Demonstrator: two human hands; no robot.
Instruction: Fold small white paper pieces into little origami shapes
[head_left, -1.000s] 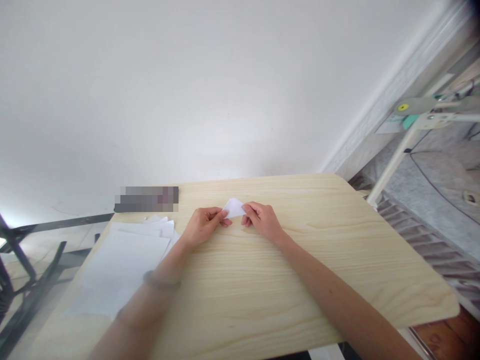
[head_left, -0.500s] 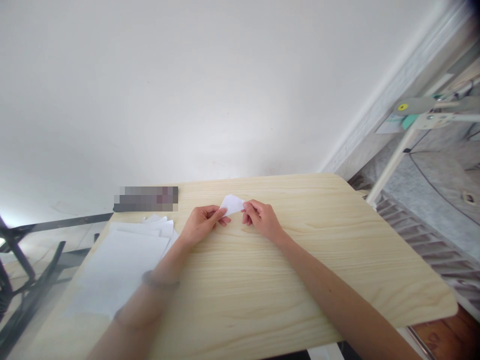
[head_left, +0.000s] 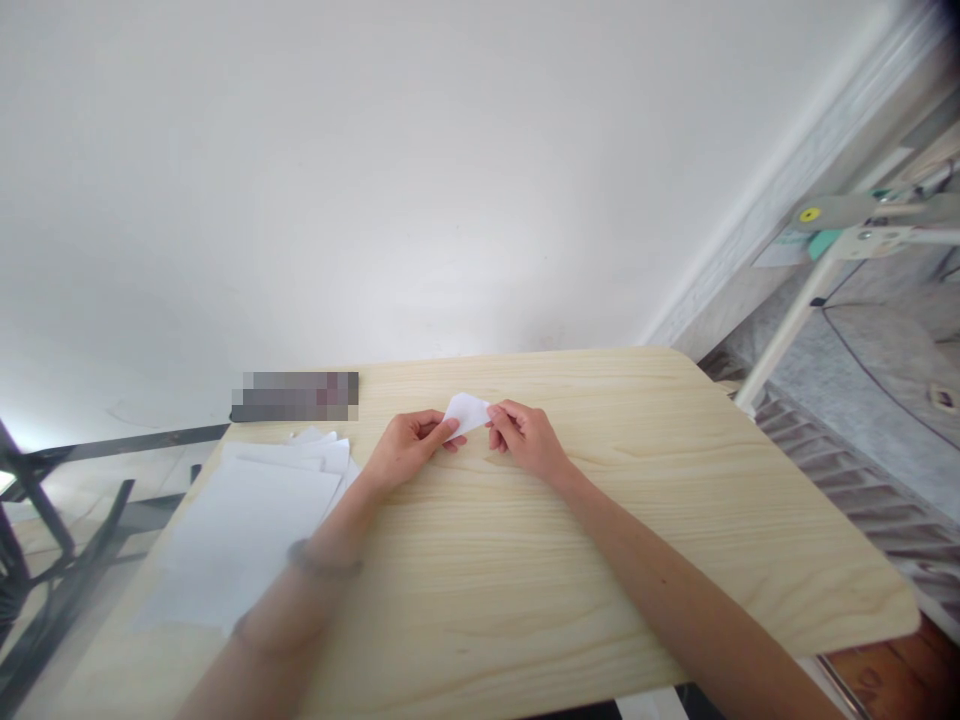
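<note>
A small piece of folded white paper (head_left: 468, 411) is held between my two hands, a little above the wooden table (head_left: 480, 570). My left hand (head_left: 411, 443) pinches its left end, thumb on top and fingers beneath. At the other end, the thumb and fingertips of my right hand (head_left: 525, 438) close on the right corner. The paper's underside and the tips of some fingers are hidden. A dark band circles my left wrist.
Loose white sheets (head_left: 247, 520) lie in a pile on the table's left side, partly behind my left forearm. A blurred-out dark object (head_left: 296, 397) sits at the back left corner. The white wall (head_left: 450, 180) rises behind the table. A pale metal frame (head_left: 795, 330) stands at right.
Both hands still grip the folded paper in nearly the same pose. The left end of the paper is tilted slightly differently, and the whole view has shifted a little.
</note>
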